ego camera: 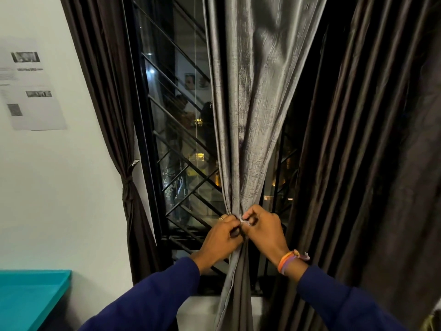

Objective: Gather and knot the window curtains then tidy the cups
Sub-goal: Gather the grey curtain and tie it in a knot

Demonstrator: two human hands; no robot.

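Far left: blurred printed papers stuck on the white wall, and below them a teal surface at the bottom-left corner. Next, a dark brown curtain hangs at the window's left edge, already cinched with a tie partway down, flaring out again below it. Then the window: black frame, diagonal black grille bars, dark outside with a few small lights and reflections in the glass. Centre: grey curtain, shiny textured fabric, spreads wide at top and narrows to a tight bunch at hand level in front of the lower window, tail hanging straight down past the sill. Left hand, ring on one finger, fingers curled, grip clamped on the gathered grey curtain from the left side. Right hand just beside it, touching, fingers curled, pinching the same bunch along with a small whitish bit between the two hands; what that bit is, cannot tell. Orange and purple bands on the right wrist; both arms in navy sleeves. Far right: a wide dark brown curtain hangs loose in long folds, filling the right edge.
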